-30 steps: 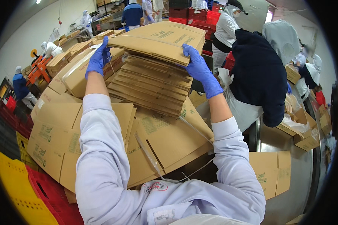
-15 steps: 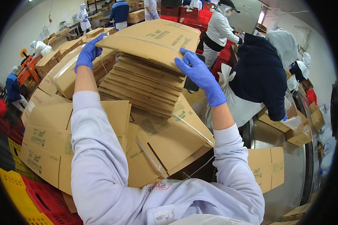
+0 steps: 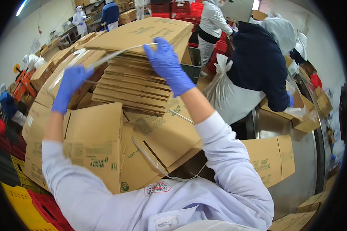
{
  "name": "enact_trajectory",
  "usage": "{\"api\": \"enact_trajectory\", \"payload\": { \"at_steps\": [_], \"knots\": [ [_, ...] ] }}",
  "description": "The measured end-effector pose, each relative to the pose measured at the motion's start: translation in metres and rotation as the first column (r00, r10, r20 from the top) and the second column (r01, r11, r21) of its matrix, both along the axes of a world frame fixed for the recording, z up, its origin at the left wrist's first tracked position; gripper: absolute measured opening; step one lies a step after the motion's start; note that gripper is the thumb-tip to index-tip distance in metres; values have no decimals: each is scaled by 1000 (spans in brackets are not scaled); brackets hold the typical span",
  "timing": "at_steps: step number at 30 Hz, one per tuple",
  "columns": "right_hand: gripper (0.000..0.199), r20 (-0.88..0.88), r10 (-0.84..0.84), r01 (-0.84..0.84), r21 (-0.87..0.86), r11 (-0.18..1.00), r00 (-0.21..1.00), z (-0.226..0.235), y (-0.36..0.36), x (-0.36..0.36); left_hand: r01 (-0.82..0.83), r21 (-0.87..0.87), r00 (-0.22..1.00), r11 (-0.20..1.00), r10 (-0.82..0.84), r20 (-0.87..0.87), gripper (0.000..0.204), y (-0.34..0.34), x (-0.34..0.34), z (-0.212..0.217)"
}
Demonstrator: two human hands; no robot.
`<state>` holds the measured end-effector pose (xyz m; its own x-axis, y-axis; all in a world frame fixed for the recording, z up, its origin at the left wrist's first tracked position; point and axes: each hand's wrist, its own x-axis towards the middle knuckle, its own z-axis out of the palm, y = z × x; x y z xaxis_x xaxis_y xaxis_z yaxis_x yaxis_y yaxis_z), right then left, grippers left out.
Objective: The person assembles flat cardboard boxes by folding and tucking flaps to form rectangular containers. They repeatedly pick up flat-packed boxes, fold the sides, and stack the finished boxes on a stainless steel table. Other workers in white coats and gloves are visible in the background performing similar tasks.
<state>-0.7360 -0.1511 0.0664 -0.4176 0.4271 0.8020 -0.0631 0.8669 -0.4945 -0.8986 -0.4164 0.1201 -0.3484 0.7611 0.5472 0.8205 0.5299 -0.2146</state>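
Observation:
A tall stack of flattened brown cartons (image 3: 137,86) lies in front of me, with a thicker bundle (image 3: 142,32) tilted on top. A thin clear plastic strap (image 3: 108,57) arcs across the front of that bundle, between my two blue-gloved hands. My left hand (image 3: 70,86) is low at the stack's left side, closed around the strap's left end. Higher up, against the top bundle's front edge, my right hand (image 3: 166,63) pinches the strap's right end with its fingertips. More loose flat cartons (image 3: 96,146) lie spread below the stack, close to my chest.
A person in a dark top and white apron (image 3: 254,65) bends over a steel table (image 3: 300,181) on the right, where a flat carton (image 3: 270,158) lies. Yellow and red crates (image 3: 31,208) stand at lower left. More workers, cartons and red crates (image 3: 185,7) fill the back.
Both hands have left the edges of the top bundle. My left hand has dropped lower and left, my right hand moved toward the middle, and the strap now stretches between them.

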Motion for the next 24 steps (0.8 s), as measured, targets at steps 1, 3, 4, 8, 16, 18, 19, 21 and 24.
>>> {"api": "enact_trajectory", "payload": {
  "at_steps": [1,3,4,8,16,18,19,21,24],
  "knots": [
    [56,56,8,-10,26,1000,998,0,3,-3,54,14,896,998,-55,442,28,1,62,7],
    [58,88,18,-36,207,978,996,1,-14,4,321,-252,778,913,-102,620,23,-7,113,-7],
    [58,68,-10,-16,361,932,998,6,-22,19,324,-375,878,868,-129,461,23,-11,122,-12],
    [51,85,511,-516,64,854,855,28,-58,119,130,-724,981,677,18,193,29,-6,149,8],
    [78,326,-778,842,-260,472,537,-159,18,504,706,-634,688,314,-516,510,69,189,400,43],
    [91,691,-668,921,-388,-21,276,-198,-17,576,712,-683,673,162,-431,600,68,298,475,-23],
    [93,897,-433,948,-213,-237,93,-199,-34,583,835,-487,531,257,-142,836,76,327,477,-61],
    [90,830,-527,957,-274,-97,184,-226,-49,609,755,-191,419,627,-238,876,77,343,491,-173],
    [87,705,-650,937,-348,30,282,-287,-45,649,678,-649,618,344,210,757,57,363,500,-231]
  ]
}}
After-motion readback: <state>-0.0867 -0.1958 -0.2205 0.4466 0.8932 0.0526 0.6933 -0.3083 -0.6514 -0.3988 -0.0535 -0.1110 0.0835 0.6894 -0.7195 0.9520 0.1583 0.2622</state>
